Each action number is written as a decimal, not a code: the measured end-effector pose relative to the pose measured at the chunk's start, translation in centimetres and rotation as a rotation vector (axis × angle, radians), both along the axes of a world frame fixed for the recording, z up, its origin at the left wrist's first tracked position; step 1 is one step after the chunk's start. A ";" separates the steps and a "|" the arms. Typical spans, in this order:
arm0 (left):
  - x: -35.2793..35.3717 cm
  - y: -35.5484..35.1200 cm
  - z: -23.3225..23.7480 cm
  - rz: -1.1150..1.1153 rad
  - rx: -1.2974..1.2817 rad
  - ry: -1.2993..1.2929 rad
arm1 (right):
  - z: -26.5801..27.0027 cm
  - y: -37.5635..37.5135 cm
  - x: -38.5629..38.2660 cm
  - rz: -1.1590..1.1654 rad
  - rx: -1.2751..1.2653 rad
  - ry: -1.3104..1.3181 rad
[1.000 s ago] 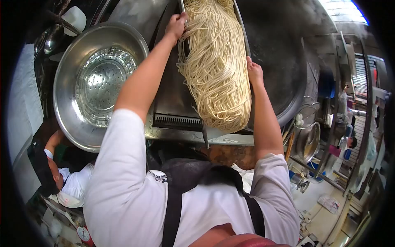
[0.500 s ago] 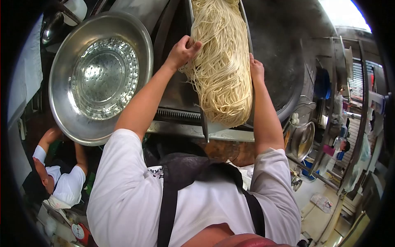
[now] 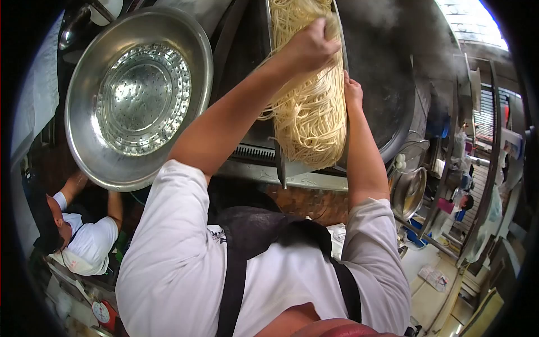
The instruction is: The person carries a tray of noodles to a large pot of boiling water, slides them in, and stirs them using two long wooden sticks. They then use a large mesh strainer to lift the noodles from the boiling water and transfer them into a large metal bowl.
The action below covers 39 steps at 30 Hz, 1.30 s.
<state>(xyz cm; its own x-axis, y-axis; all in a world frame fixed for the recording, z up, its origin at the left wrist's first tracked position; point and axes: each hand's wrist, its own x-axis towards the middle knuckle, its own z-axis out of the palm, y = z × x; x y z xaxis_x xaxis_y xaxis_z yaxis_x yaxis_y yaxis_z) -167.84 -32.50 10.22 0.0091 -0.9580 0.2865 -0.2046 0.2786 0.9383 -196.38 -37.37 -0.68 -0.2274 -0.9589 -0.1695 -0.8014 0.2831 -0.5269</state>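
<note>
A long heap of pale noodles (image 3: 314,123) fills a narrow metal tray (image 3: 341,39) at the top centre. Over the heap, my left hand (image 3: 314,48) is closed around some noodles, with strands trailing to its left and blurred above it. My right hand (image 3: 352,92) rests at the tray's right side, fingers together against the edge; part of its grip is hidden.
A big metal bowl (image 3: 196,50) with a perforated inner plate lies on the left. Steam rises from a dark round vessel (image 3: 382,78) on the right. Another person (image 3: 92,241) is at the lower left. A red scale (image 3: 104,314) sits below that person.
My left hand has moved right and up from the tray's left side to above the noodles and has closed on some. My right hand stays at the right edge.
</note>
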 end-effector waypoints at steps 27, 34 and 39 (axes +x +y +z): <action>-1.9 2.3 -8.7 0.213 -0.133 -0.231 | 1.2 0.5 -0.2 0.059 0.082 0.045; -0.1 0.2 -14.5 0.545 -0.025 -0.235 | -2.0 5.9 -5.6 0.252 -0.110 0.169; -0.9 0.4 -13.1 0.544 0.106 0.116 | -2.5 7.1 -5.6 0.183 -0.144 -0.265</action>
